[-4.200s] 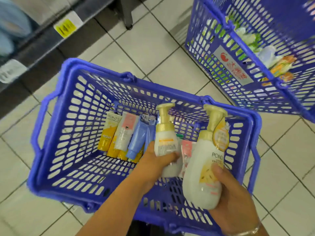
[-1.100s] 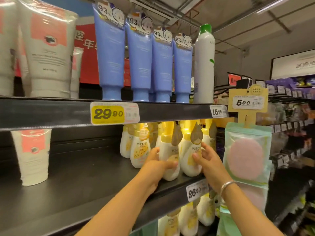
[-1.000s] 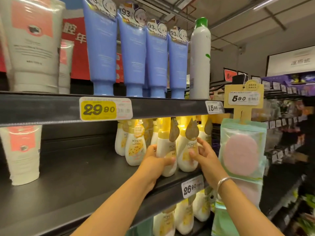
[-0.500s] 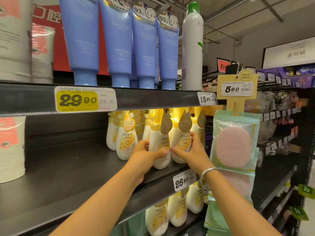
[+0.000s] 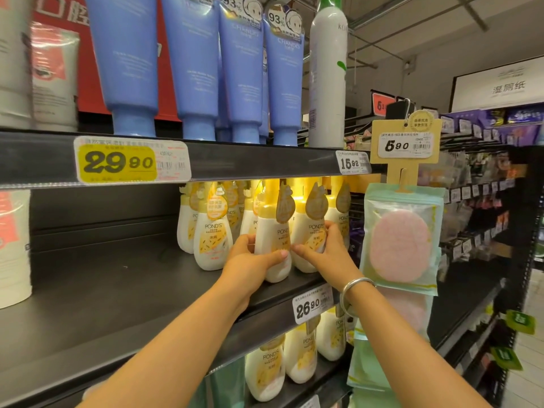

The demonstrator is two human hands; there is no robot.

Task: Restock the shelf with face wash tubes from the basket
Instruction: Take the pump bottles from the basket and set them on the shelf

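On the middle shelf point(image 5: 117, 290), near its front edge, we had both hands around cream-and-yellow pump bottles. Our left hand point(image 5: 253, 263) was closed around the lower body of one pump bottle point(image 5: 272, 231), which stood upright on the shelf, thumb across its front. Our right hand point(image 5: 326, 251), with a silver bangle point(image 5: 353, 290) at the wrist, was wrapped around the neighbouring bottle point(image 5: 309, 231) just to the right, also upright; the two bottles stood side by side, touching or nearly so. More bottles of the same kind point(image 5: 212, 231) stood behind and to the left in a cluster, and others showed on the shelf below point(image 5: 265, 369). A price tag reading 26.90 point(image 5: 312, 304) sat on the shelf edge under our hands. On the upper shelf, blue face wash tubes point(image 5: 241, 69) stood cap-down in a row beside a tall white bottle with a green cap point(image 5: 326, 72), above a yellow 29.90 tag point(image 5: 129, 163). A packet holding a pink round pad point(image 5: 400, 242) hung at the right from a card hanger marked 5.90 point(image 5: 404, 142). We could not see the basket.
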